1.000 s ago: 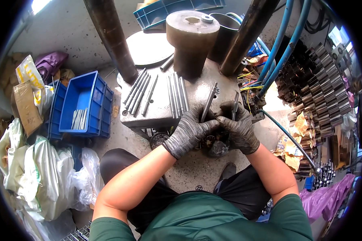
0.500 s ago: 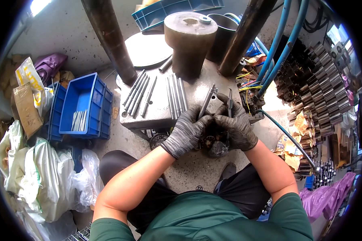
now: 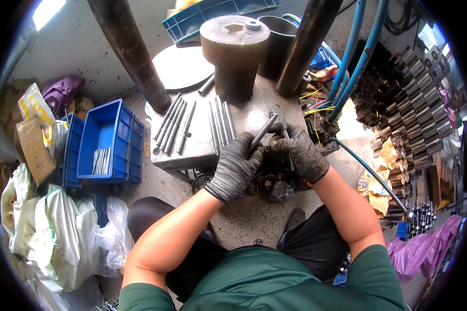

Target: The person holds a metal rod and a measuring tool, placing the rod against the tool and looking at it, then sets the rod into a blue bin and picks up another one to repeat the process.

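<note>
My left hand (image 3: 237, 166), in a grey knit glove, is closed around a metal rod (image 3: 263, 129) that slants up and to the right. My right hand (image 3: 299, 154), in a darker, stained glove, grips a slim metal caliper (image 3: 284, 124) with a hooked tip. The caliper's upper end stands close beside the rod's tip; I cannot tell if they touch. Both hands are at the front edge of a metal worktable (image 3: 192, 158). Several loose rods (image 3: 174, 124) lie on the table to the left, beside another row of rods (image 3: 221, 122).
A heavy stepped metal cylinder (image 3: 234, 57) rises at the back, between two dark posts (image 3: 132, 52). A blue crate (image 3: 101, 137) with several rods stands left. Blue hoses (image 3: 355, 57) and stacked metal tubes (image 3: 417, 109) are at the right. White sacks (image 3: 57, 228) lie at lower left.
The view has shifted slightly. The caliper's tip has come nearer the rod's tip, and my right hand has turned a little to the left around it.
</note>
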A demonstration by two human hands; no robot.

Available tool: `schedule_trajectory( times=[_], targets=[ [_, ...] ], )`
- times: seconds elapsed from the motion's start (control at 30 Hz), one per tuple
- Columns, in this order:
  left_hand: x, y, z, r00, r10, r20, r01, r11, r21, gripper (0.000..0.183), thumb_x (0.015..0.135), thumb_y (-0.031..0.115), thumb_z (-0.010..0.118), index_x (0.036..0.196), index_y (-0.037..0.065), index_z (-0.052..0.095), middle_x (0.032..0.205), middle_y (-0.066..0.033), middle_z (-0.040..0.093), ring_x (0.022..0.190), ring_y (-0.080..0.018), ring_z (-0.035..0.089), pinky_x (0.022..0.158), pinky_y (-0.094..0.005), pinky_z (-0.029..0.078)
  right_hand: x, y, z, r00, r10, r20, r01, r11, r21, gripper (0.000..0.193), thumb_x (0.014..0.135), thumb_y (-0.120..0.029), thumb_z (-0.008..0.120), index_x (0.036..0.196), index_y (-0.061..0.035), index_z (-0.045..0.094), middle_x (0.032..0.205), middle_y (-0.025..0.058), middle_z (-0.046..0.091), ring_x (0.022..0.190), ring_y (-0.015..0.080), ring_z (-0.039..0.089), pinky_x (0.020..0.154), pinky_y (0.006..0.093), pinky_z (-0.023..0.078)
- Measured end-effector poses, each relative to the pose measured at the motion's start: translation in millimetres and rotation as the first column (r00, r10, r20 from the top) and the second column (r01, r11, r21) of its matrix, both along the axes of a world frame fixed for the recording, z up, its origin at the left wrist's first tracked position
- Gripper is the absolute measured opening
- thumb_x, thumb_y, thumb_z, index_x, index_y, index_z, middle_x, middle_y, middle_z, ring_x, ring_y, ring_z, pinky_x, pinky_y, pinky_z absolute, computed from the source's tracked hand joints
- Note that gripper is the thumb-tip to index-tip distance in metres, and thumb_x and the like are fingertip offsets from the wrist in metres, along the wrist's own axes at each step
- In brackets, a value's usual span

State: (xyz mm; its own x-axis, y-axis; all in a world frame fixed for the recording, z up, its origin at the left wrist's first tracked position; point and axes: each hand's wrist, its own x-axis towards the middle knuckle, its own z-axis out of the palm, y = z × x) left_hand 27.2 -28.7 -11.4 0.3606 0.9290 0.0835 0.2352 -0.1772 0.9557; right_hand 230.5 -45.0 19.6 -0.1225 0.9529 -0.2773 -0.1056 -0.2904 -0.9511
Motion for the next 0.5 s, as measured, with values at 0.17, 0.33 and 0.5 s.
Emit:
schedule_trajectory(
  times=[0.17, 0.33, 0.5],
  targets=[
    [1.4, 0.7, -9.6, 0.993, -0.023, -0.117, 0.043, 0.984, 0.171, 0.011, 0.099, 0.012, 0.068, 0.101, 0.003, 0.062, 0.074, -0.0034, 0.057, 0.068, -0.0137, 0.055, 0.063, -0.0337, 0.049, 4.0, 8.4, -2.6, 0.993, -0.064, 0.099, 0.052, 0.991, 0.125, 0.042, 0.085, -0.005, 0.071, 0.126, -0.0002, 0.064, 0.097, 0.004, 0.069, 0.088, 0.0137, 0.069, 0.076, 0.0269, 0.059],
    [7.3, -0.7, -10.4, 0.992, -0.025, 0.128, 0.04, 0.992, -0.118, 0.009, 0.102, 0.012, 0.065, 0.101, 0.005, 0.06, 0.074, -0.0011, 0.059, 0.061, -0.0094, 0.055, 0.055, -0.0267, 0.047, 8.8, 11.3, -3.1, 0.994, -0.037, 0.107, 0.038, 0.999, -0.001, 0.034, 0.087, -0.007, 0.07, 0.119, 0.0005, 0.064, 0.099, 0.0062, 0.07, 0.085, 0.0146, 0.068, 0.082, 0.0293, 0.057],
    [5.0, 3.9, -5.2, 0.951, 0.051, 0.305, 0.052, 0.946, -0.32, 0.009, 0.103, 0.015, 0.063, 0.106, 0.007, 0.059, 0.073, 0.0011, 0.06, 0.058, -0.0071, 0.057, 0.053, -0.0233, 0.048, 2.1, 1.5, -3.6, 0.994, -0.053, 0.092, 0.052, 0.999, 0.012, 0.038, 0.087, -0.014, 0.077, 0.118, 0.0025, 0.063, 0.094, 0.0072, 0.069, 0.08, 0.0136, 0.065, 0.074, 0.0284, 0.055]
  ],
)
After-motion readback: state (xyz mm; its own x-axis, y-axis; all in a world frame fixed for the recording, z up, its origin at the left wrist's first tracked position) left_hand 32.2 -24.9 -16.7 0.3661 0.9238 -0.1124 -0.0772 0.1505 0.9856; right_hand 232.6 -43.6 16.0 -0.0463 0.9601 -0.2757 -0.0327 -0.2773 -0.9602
